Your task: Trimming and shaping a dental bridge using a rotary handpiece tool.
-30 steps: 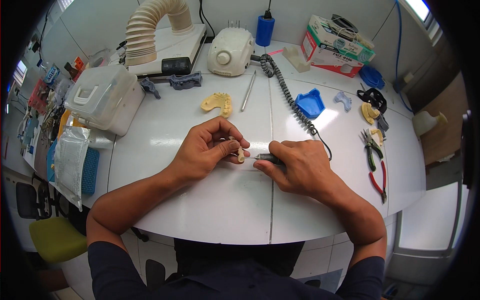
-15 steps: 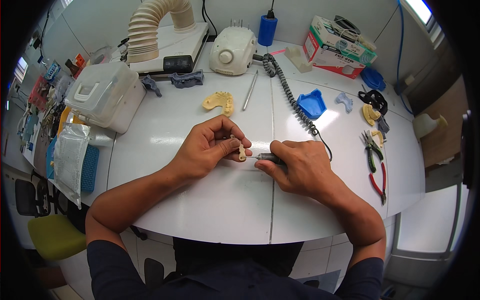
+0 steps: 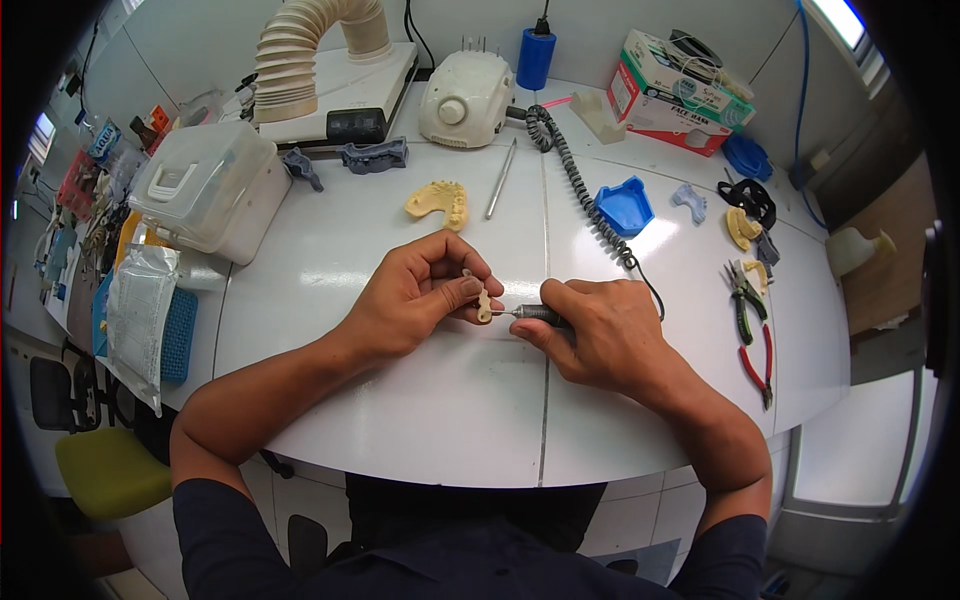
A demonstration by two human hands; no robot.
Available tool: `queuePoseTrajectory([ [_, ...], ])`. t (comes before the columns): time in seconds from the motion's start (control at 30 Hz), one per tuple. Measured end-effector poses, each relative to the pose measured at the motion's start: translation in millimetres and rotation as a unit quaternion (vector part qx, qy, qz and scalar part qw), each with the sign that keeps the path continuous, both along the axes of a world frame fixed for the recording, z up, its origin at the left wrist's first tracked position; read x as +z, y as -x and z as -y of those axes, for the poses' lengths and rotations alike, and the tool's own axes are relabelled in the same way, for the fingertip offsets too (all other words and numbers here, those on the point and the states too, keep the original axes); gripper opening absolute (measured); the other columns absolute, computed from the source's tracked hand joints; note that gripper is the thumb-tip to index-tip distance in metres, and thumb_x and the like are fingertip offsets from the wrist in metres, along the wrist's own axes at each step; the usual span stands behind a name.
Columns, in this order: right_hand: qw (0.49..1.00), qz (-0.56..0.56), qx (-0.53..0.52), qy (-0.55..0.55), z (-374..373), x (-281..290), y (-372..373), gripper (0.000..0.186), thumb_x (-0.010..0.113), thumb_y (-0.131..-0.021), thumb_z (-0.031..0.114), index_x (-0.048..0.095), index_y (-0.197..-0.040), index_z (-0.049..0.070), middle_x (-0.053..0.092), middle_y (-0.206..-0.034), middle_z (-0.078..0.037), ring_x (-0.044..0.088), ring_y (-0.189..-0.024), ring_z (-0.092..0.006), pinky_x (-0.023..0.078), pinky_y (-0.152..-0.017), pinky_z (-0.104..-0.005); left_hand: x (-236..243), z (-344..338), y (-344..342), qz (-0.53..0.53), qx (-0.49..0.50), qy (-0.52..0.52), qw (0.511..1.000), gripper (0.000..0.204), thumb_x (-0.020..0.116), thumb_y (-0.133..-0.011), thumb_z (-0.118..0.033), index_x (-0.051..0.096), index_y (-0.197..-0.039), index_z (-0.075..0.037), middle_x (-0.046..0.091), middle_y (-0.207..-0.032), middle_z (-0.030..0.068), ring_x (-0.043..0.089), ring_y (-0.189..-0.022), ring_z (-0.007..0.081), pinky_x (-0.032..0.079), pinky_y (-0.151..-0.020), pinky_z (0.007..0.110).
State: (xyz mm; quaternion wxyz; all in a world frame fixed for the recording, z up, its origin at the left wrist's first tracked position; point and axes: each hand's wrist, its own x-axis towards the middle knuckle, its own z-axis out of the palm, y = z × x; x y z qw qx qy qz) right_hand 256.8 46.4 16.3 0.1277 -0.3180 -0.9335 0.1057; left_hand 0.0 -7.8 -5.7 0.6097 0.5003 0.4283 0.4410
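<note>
Between the thumb and fingers of my left hand [image 3: 420, 290] is a small cream dental bridge [image 3: 484, 308], a lumpy strip of tooth-like shapes partly hidden by the fingertips. My right hand [image 3: 608, 335] is closed around a dark rotary handpiece [image 3: 540, 315]. Its thin bur [image 3: 502, 312] points left and meets the lower end of the bridge, or comes very close to it. Beyond my left hand, a yellow dental model [image 3: 438, 204] lies on the white table. A coiled black cord [image 3: 585, 195] runs from the white motor unit [image 3: 466, 100] toward the handpiece.
A silver pen-like tool [image 3: 502, 180] and a blue mould [image 3: 624, 206] lie farther back. At right are pliers [image 3: 742, 308] and cutters with red handles [image 3: 757, 375]. A lidded plastic box [image 3: 210, 190] stands at left, a hose [image 3: 285, 65] behind it. Boxes [image 3: 670, 95] are stacked back right.
Almost nothing differs. Both hands keep the same hold, and the bridge and handpiece stay in nearly the same place.
</note>
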Motion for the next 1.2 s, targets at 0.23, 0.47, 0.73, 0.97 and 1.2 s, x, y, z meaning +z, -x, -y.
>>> queuePoseTrajectory([
  [0.23, 1.000, 0.008, -0.002, 0.001, 0.0, 0.8, 0.2, 0.050, 0.071, -0.100, 0.053, 0.068, -0.082, 0.006, 0.070, -0.068, -0.010, 0.069, -0.058, -0.0333, 0.048, -0.052, -0.0465, -2.5, 0.7, 1.5, -0.004, -0.007, -0.008, 1.000, 0.007, 0.058, -0.112, -0.003, 0.058, -0.118, 0.000, 0.072, -0.119, 0.0153, 0.076, -0.109, 0.0186, 0.065, -0.094, 0.031],
  [0.47, 1.000, 0.009, 0.000, 0.001, -0.4, 1.2, 0.0, 0.051, 0.070, -0.101, 0.054, 0.069, -0.082, 0.007, 0.071, -0.069, -0.010, 0.070, -0.059, -0.0332, 0.049, -0.053, -0.0465, -2.2, 0.2, 0.7, 0.005, -0.008, -0.004, 1.000, 0.008, 0.058, -0.112, -0.004, 0.058, -0.119, 0.000, 0.072, -0.120, 0.0161, 0.076, -0.110, 0.0200, 0.064, -0.096, 0.031],
  [0.73, 1.000, -0.003, -0.002, -0.003, -0.5, -1.0, -0.9, 0.050, 0.071, -0.100, 0.053, 0.069, -0.082, 0.007, 0.071, -0.069, -0.009, 0.070, -0.060, -0.0334, 0.049, -0.052, -0.0461, -3.8, 0.1, 1.7, 0.004, -0.019, -0.014, 1.000, 0.009, 0.058, -0.111, -0.003, 0.057, -0.120, 0.001, 0.071, -0.123, 0.0172, 0.075, -0.114, 0.0217, 0.064, -0.098, 0.033],
  [0.97, 1.000, 0.003, 0.001, -0.004, -0.8, 0.9, -0.9, 0.050, 0.072, -0.100, 0.052, 0.068, -0.081, 0.006, 0.070, -0.068, -0.010, 0.069, -0.059, -0.0334, 0.049, -0.053, -0.0460, -4.3, 0.0, 2.0, 0.015, -0.019, -0.015, 1.000, 0.011, 0.057, -0.111, -0.002, 0.057, -0.122, 0.001, 0.071, -0.123, 0.0164, 0.075, -0.115, 0.0205, 0.063, -0.100, 0.032],
  [1.2, 1.000, 0.007, 0.002, 0.003, -0.4, 2.8, -0.4, 0.049, 0.072, -0.100, 0.052, 0.069, -0.080, 0.007, 0.070, -0.068, -0.009, 0.069, -0.060, -0.0328, 0.049, -0.053, -0.0456, -6.7, -0.5, 3.1, 0.007, -0.020, -0.022, 1.000, 0.011, 0.058, -0.111, -0.003, 0.056, -0.122, 0.000, 0.071, -0.124, 0.0169, 0.074, -0.115, 0.0206, 0.063, -0.099, 0.032],
])
